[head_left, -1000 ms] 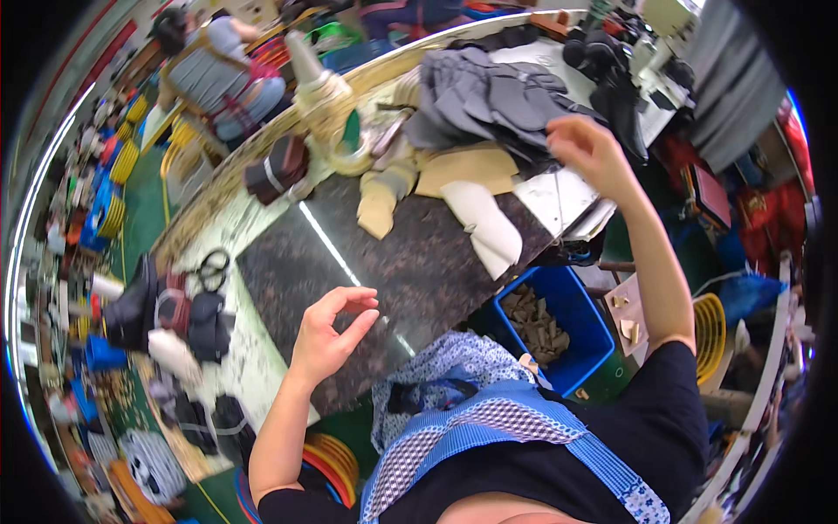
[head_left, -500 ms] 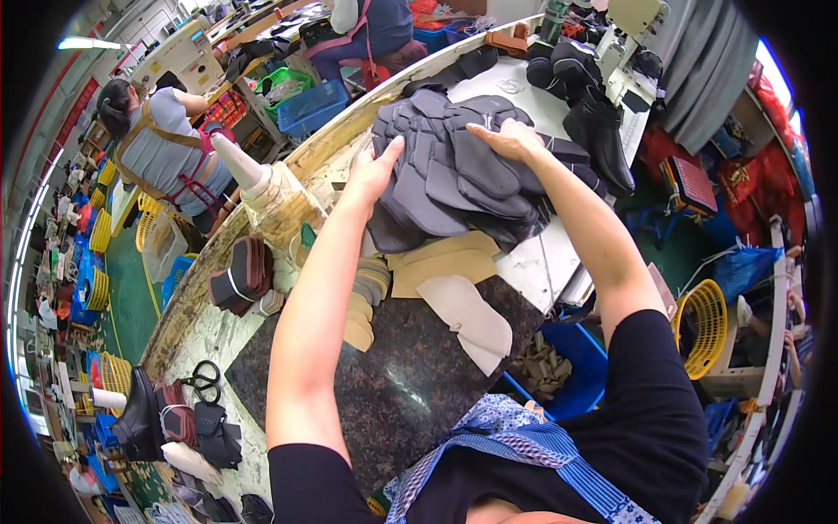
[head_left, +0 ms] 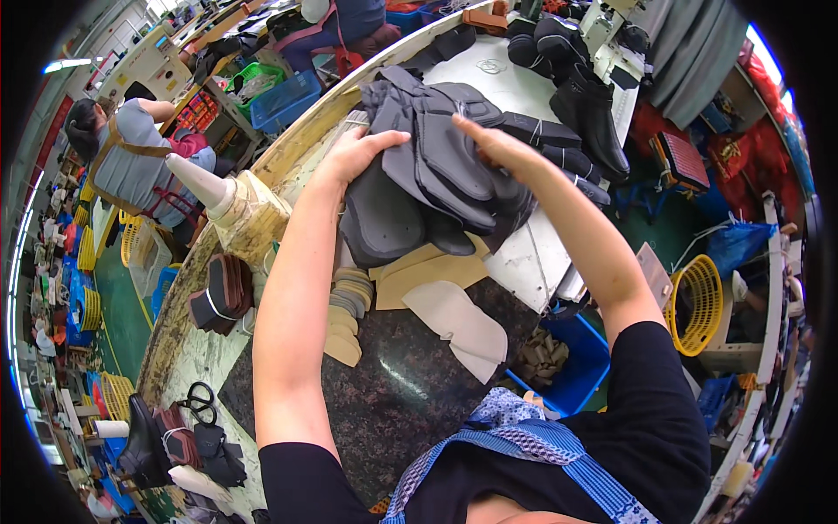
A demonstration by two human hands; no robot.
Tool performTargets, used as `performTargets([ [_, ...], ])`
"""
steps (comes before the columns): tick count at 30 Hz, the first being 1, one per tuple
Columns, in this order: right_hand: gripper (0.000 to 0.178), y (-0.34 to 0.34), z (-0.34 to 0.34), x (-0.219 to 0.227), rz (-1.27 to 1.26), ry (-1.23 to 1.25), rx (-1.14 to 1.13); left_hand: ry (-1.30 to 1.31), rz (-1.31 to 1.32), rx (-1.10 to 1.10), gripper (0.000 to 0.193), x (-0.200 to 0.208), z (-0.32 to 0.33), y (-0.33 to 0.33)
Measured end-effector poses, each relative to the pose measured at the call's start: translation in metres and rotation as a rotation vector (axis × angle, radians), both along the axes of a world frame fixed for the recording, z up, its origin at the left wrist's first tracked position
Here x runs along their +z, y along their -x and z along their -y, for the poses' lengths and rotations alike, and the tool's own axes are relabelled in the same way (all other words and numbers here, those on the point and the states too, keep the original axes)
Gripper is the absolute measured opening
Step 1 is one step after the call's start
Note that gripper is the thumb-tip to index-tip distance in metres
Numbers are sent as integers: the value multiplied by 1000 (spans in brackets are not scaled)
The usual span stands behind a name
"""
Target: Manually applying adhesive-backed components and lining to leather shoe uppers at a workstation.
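A heap of dark grey, insole-shaped shoe pieces (head_left: 445, 162) lies bunched between my hands on the far part of the bench. My left hand (head_left: 356, 154) grips its left side, thumb over the top and the other fingers mostly hidden. On the other side my right hand (head_left: 499, 145) presses in, thumb stretched over the pieces, fingertips out of sight behind them. Tan flat pieces (head_left: 432, 271) stick out under the near edge. Closer to me are a pale beige cut piece (head_left: 458, 327) and a row of grey and tan curved pieces (head_left: 347, 301).
A dark speckled slab (head_left: 393, 384) covers the near bench. At left stand a white cone on a post (head_left: 202, 185), a tied brown bundle (head_left: 220, 293) and black scissors (head_left: 201, 402). Black boots (head_left: 589, 113) sit far right, above a blue bin (head_left: 580, 358). A co-worker (head_left: 144, 157) sits far left.
The grey pieces have been drawn together into a narrower, steeper bundle, with several tilted up on edge. My hands have closed in on its sides. The whole view has shifted slightly.
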State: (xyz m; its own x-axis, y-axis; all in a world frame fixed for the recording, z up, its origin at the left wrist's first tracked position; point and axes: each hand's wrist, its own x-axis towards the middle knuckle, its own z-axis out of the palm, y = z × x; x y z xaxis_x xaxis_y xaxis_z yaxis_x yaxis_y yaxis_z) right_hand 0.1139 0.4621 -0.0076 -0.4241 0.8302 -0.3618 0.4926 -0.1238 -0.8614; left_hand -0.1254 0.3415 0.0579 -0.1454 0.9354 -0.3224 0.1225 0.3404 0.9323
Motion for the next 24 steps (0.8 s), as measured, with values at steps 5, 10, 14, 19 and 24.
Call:
performTargets([
  [5, 110, 19, -12, 9, 20, 26, -9, -95, 254, -43, 90, -12, -1, -30],
  [10, 78, -16, 11, 11, -667, 76, -149, -303, 181, -46, 98, -7, 0, -116],
  [14, 70, -58, 40, 30, -886, 103, -217, -697, 17, -82, 109, -17, 17, -164],
  [19, 68, -95, 44, 48, -1164, 236, 267, -783, 403, -131, 114, 68, 94, -163],
  [24, 82, -45, 99, 118, -989, -319, 322, -1001, 106, 257, 90, 95, 191, -158],
])
